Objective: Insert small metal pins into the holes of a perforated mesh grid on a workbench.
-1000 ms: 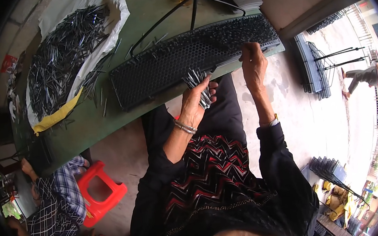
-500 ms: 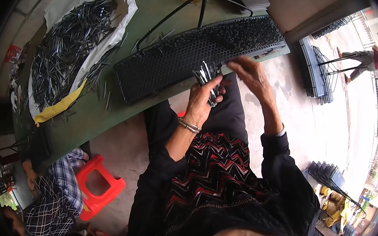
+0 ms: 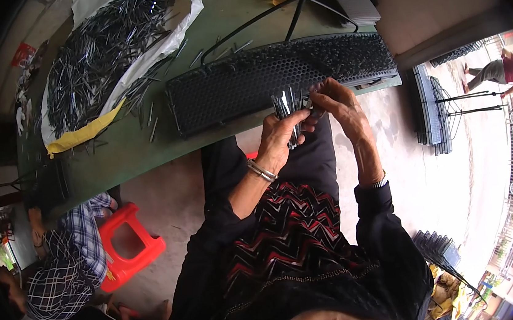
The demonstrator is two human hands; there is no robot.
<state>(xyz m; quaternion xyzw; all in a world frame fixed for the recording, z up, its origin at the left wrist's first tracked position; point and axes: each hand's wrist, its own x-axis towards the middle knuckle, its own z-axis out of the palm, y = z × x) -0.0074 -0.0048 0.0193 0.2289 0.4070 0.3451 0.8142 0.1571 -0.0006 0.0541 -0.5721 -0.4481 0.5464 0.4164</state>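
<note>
My left hand (image 3: 279,136) is closed around a bundle of thin dark strips (image 3: 285,103), shiny and standing upright above the fist. Close beside it, the fingers of my right hand (image 3: 340,104) are pinched together near the bundle's right side; what lies between the fingertips is too small to make out. Just beyond both hands, a long black panel with a honeycomb of holes (image 3: 225,95) lies at the table's edge. Short dark pieces crowd its right and far part, while the holes at its left show bare. Thin black legs (image 3: 294,24) rise from its far side.
On the green table (image 3: 144,143) an opened white sack (image 3: 185,25) holds a heap of loose dark strips (image 3: 110,50); some are scattered beside it. A red stool (image 3: 132,246) and seated people are at left. Racks (image 3: 427,106) stand at right, near a person in red (image 3: 512,67).
My right hand has come in to the bundle, its fingers closing. The view has shifted slightly, and the person at far right has changed posture.
</note>
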